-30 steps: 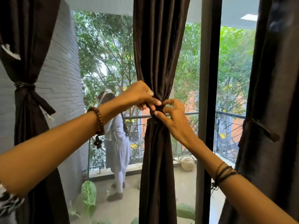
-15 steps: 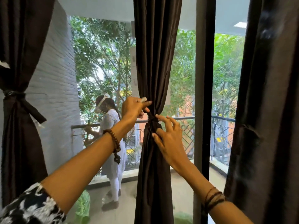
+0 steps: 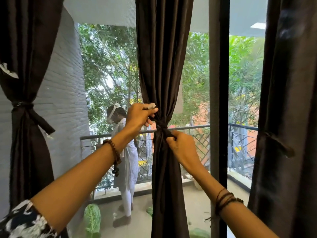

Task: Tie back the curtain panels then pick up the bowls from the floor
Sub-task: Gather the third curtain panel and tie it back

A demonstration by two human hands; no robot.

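Note:
A dark brown middle curtain panel (image 3: 163, 66) hangs in front of the window, gathered at its waist by a dark tie-back (image 3: 162, 127). My left hand (image 3: 139, 115) is shut on one end of the tie-back, up and left of the knot. My right hand (image 3: 181, 145) grips the other end just below and right of the knot. The left curtain panel (image 3: 25, 152) is bound with its own tie (image 3: 25, 107). The right curtain panel (image 3: 288, 117) hangs at the frame edge with a tie (image 3: 274, 141) on it. No bowls are in view.
A dark window frame post (image 3: 218, 100) stands right of the middle panel. Behind the glass, a person in white (image 3: 127, 160) stands on the balcony by a metal railing (image 3: 188, 127). A grey brick wall (image 3: 63, 100) is on the left; green leaves (image 3: 92, 219) lie low.
My left hand has pulled its end of the tie-back up and left. My right hand went from open fingers at the knot to a closed grip on the other end, pulling down and right.

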